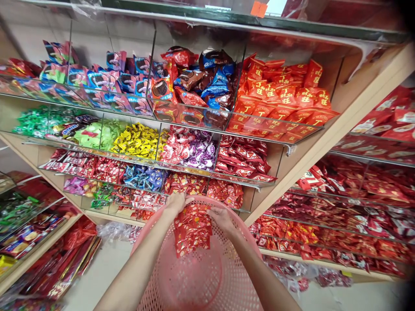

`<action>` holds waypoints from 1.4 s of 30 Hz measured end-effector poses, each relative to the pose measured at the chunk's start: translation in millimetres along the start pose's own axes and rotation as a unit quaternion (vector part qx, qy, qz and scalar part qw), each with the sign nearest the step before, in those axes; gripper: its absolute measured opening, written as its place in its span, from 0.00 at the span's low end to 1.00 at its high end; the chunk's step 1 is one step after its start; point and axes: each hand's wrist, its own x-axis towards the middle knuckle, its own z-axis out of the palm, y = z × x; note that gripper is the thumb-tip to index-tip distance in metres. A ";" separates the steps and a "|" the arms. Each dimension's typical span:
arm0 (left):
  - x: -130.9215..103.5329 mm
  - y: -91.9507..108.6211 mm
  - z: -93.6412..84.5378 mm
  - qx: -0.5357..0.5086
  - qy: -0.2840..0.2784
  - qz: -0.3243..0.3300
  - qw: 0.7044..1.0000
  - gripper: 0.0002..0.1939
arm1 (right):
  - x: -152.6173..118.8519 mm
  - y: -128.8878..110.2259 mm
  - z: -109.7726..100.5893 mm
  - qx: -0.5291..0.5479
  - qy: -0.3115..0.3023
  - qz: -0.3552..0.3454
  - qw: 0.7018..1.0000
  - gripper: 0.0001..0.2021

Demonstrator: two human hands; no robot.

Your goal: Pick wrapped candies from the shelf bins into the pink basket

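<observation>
A pink perforated plastic basket (253, 248) is below me, its far rim close to the lower candy shelves. My left hand (175, 204) is closed at that far rim, fingers curled over it and partly hidden. Inside the basket hangs a bunch of small red candy packets (193, 231) with a light dotted print. My right hand (222, 218) pinches the right edge of this bunch, thumb and fingers close together. Bare basket floor shows beneath the packets.
Glass-fronted shelves hold red snack bags (279, 97), cookie packs (197, 82), yellow candies (138, 141) and purple-white candies (201, 151). A slanting wooden panel (324, 129) divides them from more red sweets on the right. Plastic-bagged goods (113, 231) lie on the floor at left.
</observation>
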 end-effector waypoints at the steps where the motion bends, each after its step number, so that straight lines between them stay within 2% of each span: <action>1: -0.1 0.0 0.1 -0.001 0.000 -0.001 1.000 0.37 | 0.4 1.0 0.4 -0.012 -0.002 0.000 1.000 0.17; 7: -0.5 0.4 -0.9 0.002 0.007 0.001 1.000 0.38 | 2.3 2.8 2.4 -0.081 -0.009 -0.006 0.997 0.17; 14: -1.3 1.3 -2.0 0.004 0.002 -0.001 1.000 0.37 | 0.5 -2.9 -2.8 -0.155 0.033 -0.026 0.987 0.21; 16: -1.6 1.2 -2.3 0.003 0.004 -0.002 1.000 0.35 | 0.8 -15.2 -12.3 -0.215 0.059 -0.050 0.974 0.22; 19: -1.4 0.5 -2.4 0.002 0.006 0.004 1.000 0.35 | 6.8 -39.6 -36.8 -0.326 0.124 -0.081 0.934 0.24; 21: -0.8 0.1 -2.4 -0.001 0.009 0.006 1.000 0.35 | 15.7 -52.2 -55.5 -0.396 0.157 -0.041 0.904 0.23; 23: -0.1 0.0 -2.4 -0.004 0.010 0.003 1.000 0.36 | 28.1 -57.2 -70.4 -0.471 0.164 0.049 0.865 0.20; 26: 1.0 0.3 -2.6 -0.004 0.005 -0.001 1.000 0.37 | 48.9 -52.3 -78.2 -0.530 0.154 0.148 0.820 0.17; 30: 1.9 0.4 -2.5 -0.004 0.001 0.005 1.000 0.37 | 70.2 -39.8 -68.8 -0.538 0.139 0.180 0.812 0.17; 35: 3.0 -0.3 -1.4 -0.004 0.002 0.005 1.000 0.37 | 77.8 -32.7 -61.7 -0.537 0.121 0.214 0.807 0.17; 39: 4.1 -0.3 -1.4 -0.005 0.005 0.009 1.000 0.37 | 75.3 -36.6 -64.1 -0.533 0.108 0.235 0.806 0.18; 42: 3.4 1.1 -3.8 -0.004 0.006 0.007 1.000 0.38 | 70.9 -47.8 -71.4 -0.524 0.076 0.249 0.811 0.16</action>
